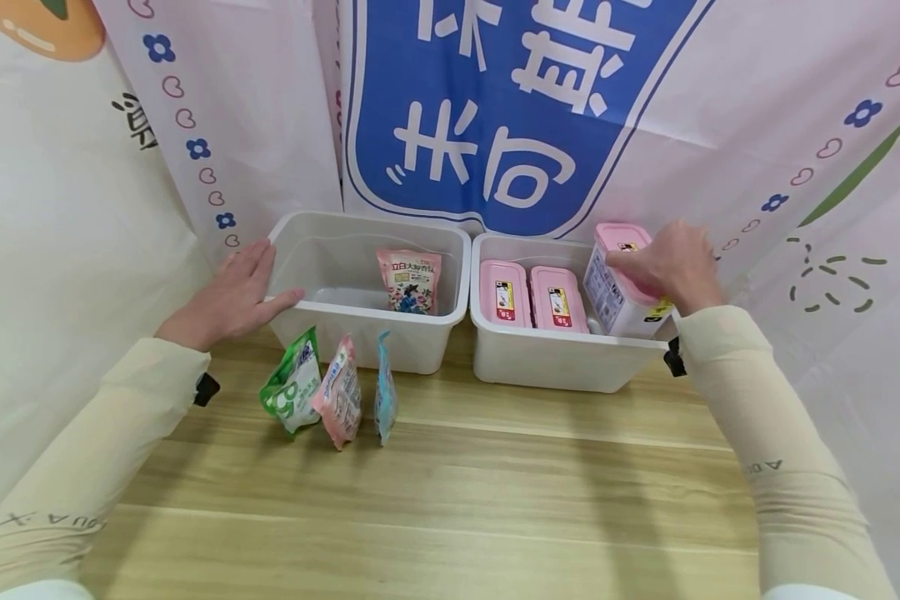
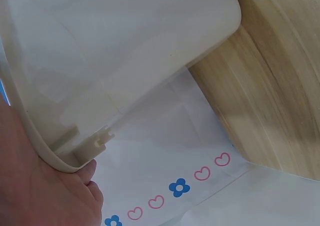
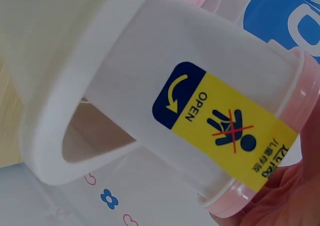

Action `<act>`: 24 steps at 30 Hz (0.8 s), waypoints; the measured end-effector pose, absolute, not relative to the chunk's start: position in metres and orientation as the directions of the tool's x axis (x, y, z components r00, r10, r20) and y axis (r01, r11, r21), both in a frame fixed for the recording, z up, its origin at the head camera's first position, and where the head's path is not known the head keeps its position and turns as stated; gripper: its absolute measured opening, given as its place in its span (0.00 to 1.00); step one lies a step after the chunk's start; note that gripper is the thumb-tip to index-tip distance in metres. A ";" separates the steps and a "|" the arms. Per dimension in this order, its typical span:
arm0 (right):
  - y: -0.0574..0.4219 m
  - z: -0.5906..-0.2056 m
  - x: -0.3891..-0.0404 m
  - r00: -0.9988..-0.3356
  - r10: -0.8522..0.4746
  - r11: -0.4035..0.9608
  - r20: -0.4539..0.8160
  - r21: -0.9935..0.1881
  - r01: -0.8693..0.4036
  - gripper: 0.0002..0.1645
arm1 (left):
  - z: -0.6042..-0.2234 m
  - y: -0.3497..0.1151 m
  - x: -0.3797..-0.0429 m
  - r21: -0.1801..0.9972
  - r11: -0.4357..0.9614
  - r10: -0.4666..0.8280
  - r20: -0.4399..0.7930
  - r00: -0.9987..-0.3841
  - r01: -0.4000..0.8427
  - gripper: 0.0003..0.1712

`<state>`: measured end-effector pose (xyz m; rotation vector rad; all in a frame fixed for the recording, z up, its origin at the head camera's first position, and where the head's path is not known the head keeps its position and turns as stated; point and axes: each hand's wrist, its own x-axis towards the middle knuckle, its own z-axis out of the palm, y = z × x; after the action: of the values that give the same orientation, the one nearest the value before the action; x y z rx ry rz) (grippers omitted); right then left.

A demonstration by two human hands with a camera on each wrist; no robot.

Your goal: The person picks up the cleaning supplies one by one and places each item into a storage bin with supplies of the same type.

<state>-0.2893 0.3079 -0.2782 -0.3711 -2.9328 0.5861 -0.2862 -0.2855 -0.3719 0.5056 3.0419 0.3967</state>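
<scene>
With my right hand [image 1: 678, 262] I grip a pink-lidded white plastic box [image 1: 622, 279] by its top; it stands tilted, partly inside the right bin [image 1: 547, 362]. A yellow and navy "OPEN" label [image 3: 220, 126] is on its side in the right wrist view. Two more pink-lidded boxes [image 1: 504, 292] sit upright to its left in that bin. My left hand [image 1: 228, 300] rests on the near left corner of the left bin [image 1: 367, 337], fingers extended and thumb across the rim. Inside this bin is a pink printed pouch [image 1: 411, 282].
Before the left bin stand a green and white pouch [image 1: 296, 383], a pink pouch [image 1: 341, 396] and a thin blue pouch [image 1: 385, 392]. The bins stand side by side on a wooden table [image 1: 435, 508], against a printed cloth backdrop [image 1: 270, 125].
</scene>
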 end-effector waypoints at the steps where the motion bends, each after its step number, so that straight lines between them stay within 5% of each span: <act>1: 0.308 -0.280 -0.290 -0.962 0.263 0.896 0.078 -0.391 0.213 0.46 | -0.372 -0.285 -0.286 0.255 0.915 0.322 0.008 -0.947 0.313 0.59; 24: 0.307 -0.315 -0.293 -0.961 0.245 0.939 0.128 -0.278 0.202 0.40 | -0.372 -0.285 -0.285 0.267 0.913 0.320 -0.003 -0.948 0.307 0.59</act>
<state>-0.2933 0.3075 -0.3151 -0.3409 -2.9342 0.3960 -0.2851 -0.2855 -0.3716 0.4963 3.0274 0.4107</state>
